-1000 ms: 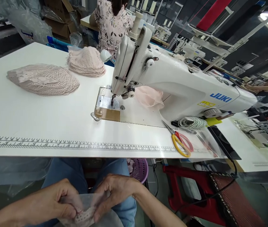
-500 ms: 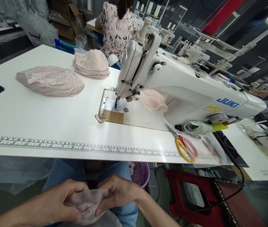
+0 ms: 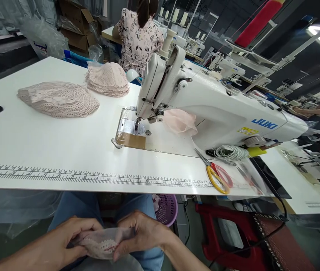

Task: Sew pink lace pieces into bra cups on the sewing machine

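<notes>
Down in my lap, below the table edge, my left hand and my right hand both pinch a small pale pink lace piece with a sheer layer over it. The fingers of each hand are closed on its ends. On the white table above lie two stacks of pink lace pieces, one flat stack at the left and a second stack further back. A white JUKI sewing machine stands at the middle right, with a bit of pink fabric behind its needle.
Yellow and red handled scissors lie near the table's front edge, beside a coil of white cord. A purple basket and a red stool sit under the table. A person in a floral top works at the back.
Both hands have kept working the lace piece in my lap, turning it so it lies flatter between them. The view shifted slightly; nothing on the table moved.
</notes>
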Demonstrator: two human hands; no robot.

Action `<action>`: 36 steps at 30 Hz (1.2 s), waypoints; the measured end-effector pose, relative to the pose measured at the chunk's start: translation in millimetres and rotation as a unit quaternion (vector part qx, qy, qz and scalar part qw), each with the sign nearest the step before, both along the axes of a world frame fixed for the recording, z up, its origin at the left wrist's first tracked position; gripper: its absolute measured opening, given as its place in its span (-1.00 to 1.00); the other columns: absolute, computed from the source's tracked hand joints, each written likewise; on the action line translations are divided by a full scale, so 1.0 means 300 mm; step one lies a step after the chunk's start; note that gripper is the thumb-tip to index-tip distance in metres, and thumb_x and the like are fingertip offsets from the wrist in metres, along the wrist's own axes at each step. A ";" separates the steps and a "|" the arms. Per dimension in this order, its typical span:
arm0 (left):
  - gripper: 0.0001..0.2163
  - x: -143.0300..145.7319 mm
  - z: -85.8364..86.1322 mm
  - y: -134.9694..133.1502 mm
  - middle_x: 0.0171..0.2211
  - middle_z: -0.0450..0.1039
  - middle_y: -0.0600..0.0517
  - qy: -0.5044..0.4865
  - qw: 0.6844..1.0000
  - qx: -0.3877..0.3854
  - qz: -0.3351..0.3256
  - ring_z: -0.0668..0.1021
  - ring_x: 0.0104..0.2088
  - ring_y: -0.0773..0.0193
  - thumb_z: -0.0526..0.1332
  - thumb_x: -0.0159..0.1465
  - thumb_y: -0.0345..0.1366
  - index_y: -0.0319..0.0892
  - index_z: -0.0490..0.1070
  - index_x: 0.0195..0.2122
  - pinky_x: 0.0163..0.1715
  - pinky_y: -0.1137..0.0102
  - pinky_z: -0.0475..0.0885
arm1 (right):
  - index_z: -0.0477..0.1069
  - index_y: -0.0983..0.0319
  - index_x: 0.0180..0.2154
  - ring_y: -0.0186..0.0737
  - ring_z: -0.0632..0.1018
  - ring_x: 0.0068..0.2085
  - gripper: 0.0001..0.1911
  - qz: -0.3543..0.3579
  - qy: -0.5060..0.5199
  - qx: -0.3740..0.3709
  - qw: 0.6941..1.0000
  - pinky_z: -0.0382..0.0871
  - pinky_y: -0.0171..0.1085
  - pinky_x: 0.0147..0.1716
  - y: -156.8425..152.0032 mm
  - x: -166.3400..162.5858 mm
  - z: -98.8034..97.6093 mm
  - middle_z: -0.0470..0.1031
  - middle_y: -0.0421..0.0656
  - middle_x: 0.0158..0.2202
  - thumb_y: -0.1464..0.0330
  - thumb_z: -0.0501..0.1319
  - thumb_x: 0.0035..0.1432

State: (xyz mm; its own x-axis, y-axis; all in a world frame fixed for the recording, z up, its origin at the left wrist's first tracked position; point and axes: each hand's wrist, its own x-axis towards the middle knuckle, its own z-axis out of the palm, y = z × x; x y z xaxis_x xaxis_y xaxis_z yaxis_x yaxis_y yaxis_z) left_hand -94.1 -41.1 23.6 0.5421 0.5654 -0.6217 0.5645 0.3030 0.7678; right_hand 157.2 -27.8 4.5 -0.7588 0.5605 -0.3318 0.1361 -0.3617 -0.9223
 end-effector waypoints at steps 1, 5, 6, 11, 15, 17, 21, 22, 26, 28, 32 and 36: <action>-0.66 -0.008 -0.013 -0.003 -0.18 0.52 0.05 -0.003 1.000 0.007 0.019 0.50 -0.11 0.00 0.20 0.08 -0.18 -0.05 0.53 -0.11 -0.11 0.38 0.39 | 0.47 0.33 -0.49 -0.46 0.32 -0.51 -0.35 -0.001 0.001 0.004 1.000 0.15 -0.46 -0.55 0.000 0.004 0.002 0.37 -0.29 -0.55 -0.14 0.45 -0.30; -0.63 -0.027 -0.050 -0.014 -0.25 0.55 0.05 0.012 0.998 0.025 0.049 0.52 -0.14 0.00 0.29 0.04 -0.11 -0.07 0.54 -0.12 -0.04 0.33 0.37 | 0.47 0.32 -0.48 -0.45 0.33 -0.50 -0.35 -0.001 -0.016 0.020 1.000 0.15 -0.45 -0.54 0.007 0.022 0.018 0.38 -0.28 -0.53 -0.16 0.43 -0.29; -0.63 -0.027 -0.055 -0.017 -0.27 0.55 0.05 0.011 0.998 0.023 0.049 0.52 -0.15 0.00 0.30 0.04 -0.08 -0.07 0.55 -0.13 -0.05 0.33 0.37 | 0.47 0.32 -0.49 -0.45 0.33 -0.50 -0.35 -0.002 -0.018 0.025 1.000 0.15 -0.45 -0.54 0.009 0.026 0.023 0.37 -0.28 -0.54 -0.17 0.42 -0.28; -0.67 -0.021 -0.060 -0.026 -0.32 0.56 0.06 -0.012 0.998 -0.024 0.064 0.53 -0.17 0.02 0.27 0.10 -0.06 -0.09 0.56 -0.17 -0.13 0.36 0.39 | 0.45 0.32 -0.52 -0.45 0.30 -0.51 -0.31 -0.012 -0.022 0.017 1.000 0.13 -0.44 -0.55 0.016 0.039 0.033 0.32 -0.29 -0.56 -0.22 0.39 -0.28; -0.70 -0.021 -0.047 -0.031 -0.25 0.55 0.05 -0.026 0.995 -0.045 0.081 0.52 -0.15 0.05 0.25 0.09 -0.18 -0.10 0.54 -0.14 -0.09 0.35 0.37 | 0.44 0.32 -0.52 -0.43 0.30 -0.50 -0.35 -0.017 -0.046 -0.013 0.999 0.18 -0.43 -0.53 0.016 0.044 0.030 0.34 -0.27 -0.56 -0.15 0.44 -0.28; -0.68 -0.024 -0.039 -0.034 -0.20 0.55 0.05 -0.026 0.995 -0.048 0.088 0.52 -0.12 0.05 0.24 0.10 -0.20 -0.09 0.53 -0.11 -0.06 0.35 0.36 | 0.43 0.32 -0.53 -0.42 0.32 -0.50 -0.37 -0.015 -0.052 -0.011 0.998 0.19 -0.42 -0.52 0.018 0.041 0.033 0.35 -0.26 -0.56 -0.13 0.46 -0.28; -0.60 -0.024 -0.024 -0.039 -0.11 0.53 0.07 -0.048 0.995 -0.051 0.071 0.51 -0.03 0.05 0.21 0.13 -0.24 -0.04 0.47 0.03 0.02 0.33 0.33 | 0.41 0.32 -0.56 -0.44 0.29 -0.51 -0.37 -0.012 -0.055 -0.001 0.998 0.16 -0.42 -0.53 0.019 0.031 0.042 0.31 -0.28 -0.58 -0.13 0.45 -0.26; -0.58 -0.021 -0.021 -0.040 -0.11 0.53 0.07 -0.052 0.995 -0.052 0.067 0.51 -0.03 0.04 0.22 0.12 -0.24 -0.03 0.46 0.05 0.01 0.32 0.33 | 0.41 0.32 -0.56 -0.45 0.28 -0.52 -0.37 -0.011 -0.055 0.003 0.998 0.14 -0.42 -0.54 0.019 0.029 0.042 0.29 -0.29 -0.59 -0.13 0.45 -0.24; -0.56 0.006 -0.009 -0.036 -0.19 0.55 0.05 -0.037 0.995 -0.048 0.084 0.52 -0.11 0.02 0.29 0.06 -0.11 -0.09 0.50 -0.01 -0.09 0.33 0.37 | 0.41 0.31 -0.53 -0.48 0.24 -0.54 -0.38 -0.003 -0.050 0.025 0.998 0.08 -0.44 -0.59 0.016 0.029 0.029 0.26 -0.32 -0.58 -0.13 0.43 -0.19; -0.60 0.021 -0.004 -0.030 -0.25 0.55 0.06 -0.030 0.995 -0.047 0.083 0.52 -0.14 0.02 0.28 0.05 -0.08 -0.10 0.54 -0.10 -0.16 0.36 0.38 | 0.43 0.32 -0.51 -0.48 0.24 -0.54 -0.38 0.003 -0.051 0.033 0.998 0.06 -0.44 -0.60 0.014 0.034 0.019 0.26 -0.32 -0.58 -0.13 0.43 -0.19; -0.68 0.042 0.007 -0.019 -0.31 0.56 0.08 -0.025 0.994 -0.054 0.086 0.53 -0.18 0.04 0.25 0.02 -0.15 -0.10 0.55 -0.20 -0.21 0.40 0.37 | 0.41 0.32 -0.51 -0.49 0.22 -0.55 -0.38 0.012 -0.051 0.046 0.998 0.04 -0.44 -0.62 0.013 0.040 0.006 0.26 -0.33 -0.58 -0.14 0.41 -0.14; -0.74 0.048 0.018 -0.010 -0.36 0.55 0.09 -0.047 0.994 -0.054 0.088 0.54 -0.20 0.06 0.25 0.01 -0.21 -0.11 0.55 -0.25 -0.22 0.41 0.36 | 0.41 0.32 -0.51 -0.47 0.23 -0.54 -0.39 0.015 -0.043 0.053 0.998 0.05 -0.43 -0.61 0.018 0.032 0.010 0.26 -0.32 -0.58 -0.14 0.40 -0.13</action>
State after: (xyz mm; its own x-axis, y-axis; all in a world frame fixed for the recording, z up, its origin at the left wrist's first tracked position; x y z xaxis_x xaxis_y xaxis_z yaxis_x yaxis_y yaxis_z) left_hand -79.7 -44.0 29.2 0.4989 0.5893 -0.6354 0.4227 0.4746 0.7721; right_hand 166.8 -22.5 7.5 -0.7479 0.5726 -0.3357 0.2251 -0.2570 -0.9398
